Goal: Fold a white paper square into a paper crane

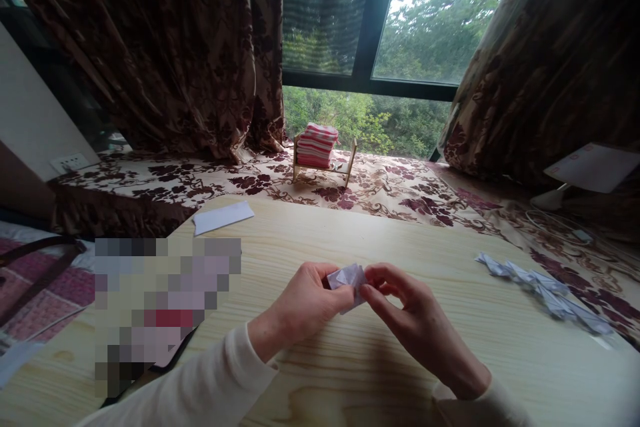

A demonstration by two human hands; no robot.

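Over the middle of the wooden table, a small piece of folded white paper (349, 277) is held up between my two hands. My left hand (309, 295) grips its left side, thumb across the front and fingers behind. At the paper's right edge, the thumb and index finger of my right hand (400, 297) pinch it. Several folded white paper pieces (547, 292) lie in a slanting row at the table's right side. Near the far left edge rests a flat white paper strip (223, 217).
A pixelated area hides an object with a dark edge on the table's (280, 233) left. Behind the table, a small rack (349, 177) holds folded pink striped cloths (317, 145) on a floral-covered sill. A lamp (593, 167) with a cable stands at right. Patterned curtains (200, 47) flank the window.
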